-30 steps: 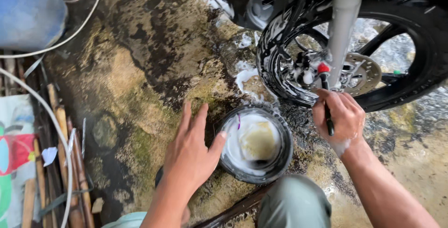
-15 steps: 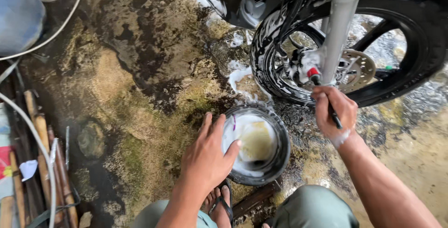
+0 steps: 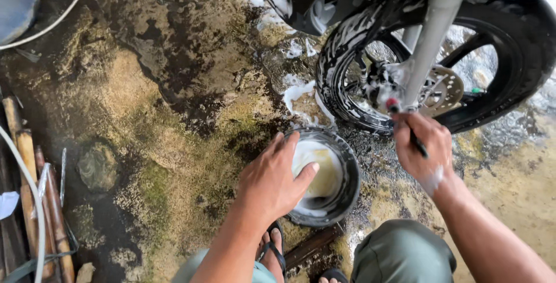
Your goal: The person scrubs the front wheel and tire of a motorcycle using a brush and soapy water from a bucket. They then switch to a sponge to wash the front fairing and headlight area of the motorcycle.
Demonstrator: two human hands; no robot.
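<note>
A: Wet, mossy concrete ground [image 3: 174, 115], dark stains, soap foam [image 3: 295, 92] in patches near the wheel. Bamboo poles [image 3: 29, 202] and a white hose [image 3: 35, 231] along the left edge.

B: Hands?

A: Left hand [image 3: 272, 181] spread flat, fingers wide, lying over the near-left rim of a round black basin [image 3: 344, 202]. Fingertips reach over the milky soapy water [image 3: 321, 170] inside; can't tell if they dip in.

B: Right?

A: Right hand [image 3: 423, 147] closed round a thin dark-handled brush [image 3: 414, 138] with a red tip, held up against the lower end of the front fork [image 3: 431, 39]. Bristles hidden, probably a small brush, view's poor there. Suds on the wrist.

B: Where's the basin relative to the bike?

A: On the ground, just beside the motorcycle front wheel [image 3: 347, 97], between the two hands. Wheel is black, lathered in foam, brake disc [image 3: 443, 89] showing behind the fork.

B: Anything else?

A: Person's knee in green trousers [image 3: 399, 254] at the bottom, a sandalled foot [image 3: 272, 254] under the left arm, next to a piece of wood [image 3: 310, 248] that touches the basin's near edge.
</note>
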